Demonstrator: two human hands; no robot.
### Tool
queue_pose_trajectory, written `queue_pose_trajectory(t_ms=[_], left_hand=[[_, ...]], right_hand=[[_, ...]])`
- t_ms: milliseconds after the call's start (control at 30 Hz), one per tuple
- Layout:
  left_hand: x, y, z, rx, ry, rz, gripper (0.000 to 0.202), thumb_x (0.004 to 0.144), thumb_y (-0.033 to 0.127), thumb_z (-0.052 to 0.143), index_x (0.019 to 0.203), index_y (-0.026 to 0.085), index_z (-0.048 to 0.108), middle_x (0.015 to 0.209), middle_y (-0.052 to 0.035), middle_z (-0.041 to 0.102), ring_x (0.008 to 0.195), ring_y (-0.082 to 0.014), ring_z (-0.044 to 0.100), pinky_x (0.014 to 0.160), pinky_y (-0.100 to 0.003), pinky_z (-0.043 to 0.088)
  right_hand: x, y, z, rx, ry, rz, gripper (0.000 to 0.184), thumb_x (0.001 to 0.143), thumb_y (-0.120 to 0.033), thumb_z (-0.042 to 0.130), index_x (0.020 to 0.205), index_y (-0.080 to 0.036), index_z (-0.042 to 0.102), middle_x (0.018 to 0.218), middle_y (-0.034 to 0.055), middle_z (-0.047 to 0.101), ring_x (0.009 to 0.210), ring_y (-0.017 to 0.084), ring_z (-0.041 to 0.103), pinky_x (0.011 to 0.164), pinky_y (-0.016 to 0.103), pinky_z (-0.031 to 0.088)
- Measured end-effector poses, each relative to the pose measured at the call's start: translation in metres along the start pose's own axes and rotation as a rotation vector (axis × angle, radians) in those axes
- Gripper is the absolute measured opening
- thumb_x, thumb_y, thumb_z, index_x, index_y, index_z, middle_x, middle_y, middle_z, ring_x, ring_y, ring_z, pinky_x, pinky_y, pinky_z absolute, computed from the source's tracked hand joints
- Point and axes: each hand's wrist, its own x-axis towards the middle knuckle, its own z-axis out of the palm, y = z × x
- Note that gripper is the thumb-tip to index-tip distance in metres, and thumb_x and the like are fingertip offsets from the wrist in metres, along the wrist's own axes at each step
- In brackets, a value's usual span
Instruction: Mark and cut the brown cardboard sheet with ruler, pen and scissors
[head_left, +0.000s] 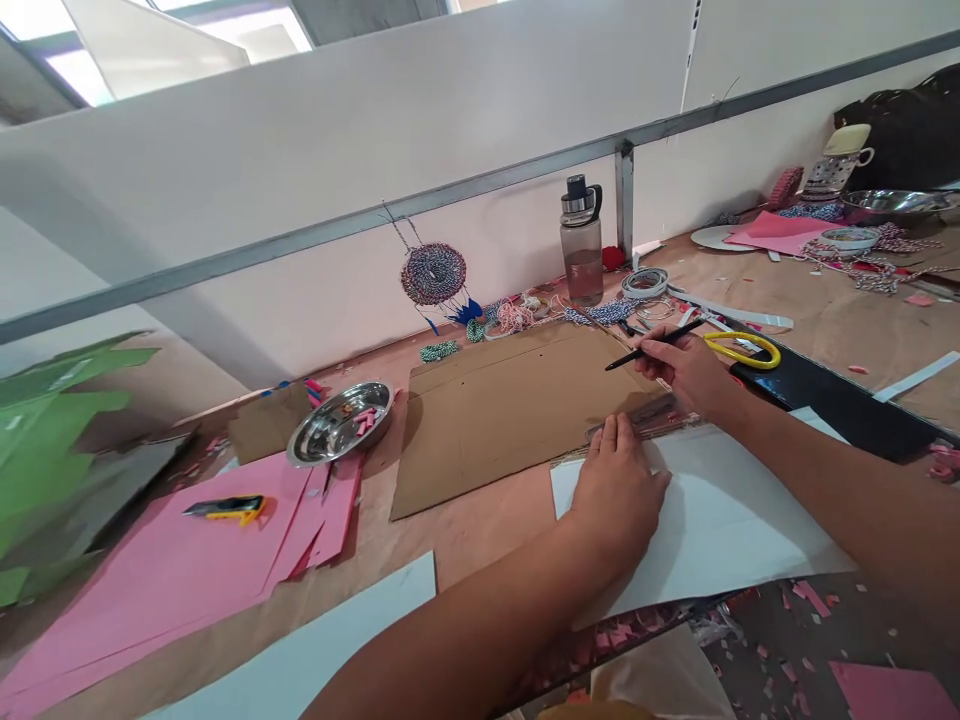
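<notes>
A brown cardboard sheet [510, 400] lies on the wooden table, with two small dark dots and faint lines on it. My left hand [619, 485] rests flat at its near right corner, fingers stretched out together. Under and beside those fingertips is a clear strip that looks like a ruler [651, 412]. In my right hand [686, 368] a black pen [634, 357] is gripped, its tip pointing left above the cardboard's right side. A white sheet [727, 500] lies beneath my left wrist and right forearm.
Yellow-handled scissors [750, 352] lie right of my right hand. Left are a metal bowl [300, 445] with pink scraps, a utility knife [229, 508] and pink sheets [187, 570]. A water bottle [583, 245], cords and a tape roll [645, 283] line the back.
</notes>
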Motion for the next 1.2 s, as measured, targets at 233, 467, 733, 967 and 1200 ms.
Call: queue_pose_trajectory(t_ms=[233, 467, 733, 967, 1200], left_hand=[[0.0016, -0.0047, -0.0009, -0.064, -0.029, 0.005, 0.068, 0.099, 0.046, 0.038, 0.146, -0.003, 0.035, 0.154, -0.0232, 0.033, 0.145, -0.0308, 0.026, 0.117, -0.041, 0.029], [0.0026, -0.0031, -0.0054, -0.046, -0.047, -0.032, 0.068, 0.099, 0.048, 0.036, 0.147, 0.000, 0.036, 0.155, -0.0201, 0.033, 0.145, -0.0295, 0.027, 0.116, -0.038, 0.028], [0.0028, -0.0052, -0.0061, -0.049, -0.049, -0.009, 0.068, 0.099, 0.048, 0.035, 0.146, 0.000, 0.037, 0.155, -0.0204, 0.034, 0.144, -0.0304, 0.029, 0.116, -0.039, 0.028], [0.0032, -0.0064, -0.0065, -0.055, -0.042, -0.009, 0.069, 0.098, 0.049, 0.036, 0.146, 0.000, 0.038, 0.154, -0.0211, 0.035, 0.144, -0.0310, 0.030, 0.116, -0.040, 0.029], [0.0029, -0.0058, -0.0062, -0.055, -0.028, -0.002, 0.069, 0.098, 0.048, 0.036, 0.145, -0.003, 0.039, 0.153, -0.0230, 0.035, 0.143, -0.0326, 0.030, 0.114, -0.042, 0.032]], right_hand=[[0.0004, 0.0043, 0.0007, -0.025, -0.009, 0.002, 0.028, 0.072, -0.041, 0.074, 0.081, -0.020, 0.059, 0.065, -0.0008, 0.062, 0.058, 0.011, 0.054, 0.052, 0.025, 0.039], [0.0003, 0.0045, 0.0035, 0.012, -0.006, 0.006, 0.027, 0.070, -0.039, 0.077, 0.077, -0.021, 0.059, 0.061, -0.0028, 0.062, 0.053, 0.010, 0.053, 0.050, 0.024, 0.038], [0.0005, 0.0030, 0.0031, 0.044, -0.010, -0.001, 0.027, 0.069, -0.039, 0.078, 0.079, -0.020, 0.060, 0.061, -0.0022, 0.063, 0.054, 0.010, 0.053, 0.049, 0.023, 0.038], [0.0007, -0.0012, 0.0023, 0.061, 0.031, -0.017, 0.028, 0.068, -0.038, 0.079, 0.077, -0.020, 0.059, 0.061, -0.0021, 0.062, 0.054, 0.010, 0.053, 0.050, 0.023, 0.037], [-0.0003, 0.0003, 0.0012, 0.009, 0.004, -0.021, 0.027, 0.070, -0.039, 0.076, 0.079, -0.020, 0.059, 0.061, -0.0015, 0.063, 0.054, 0.010, 0.052, 0.050, 0.024, 0.037]])
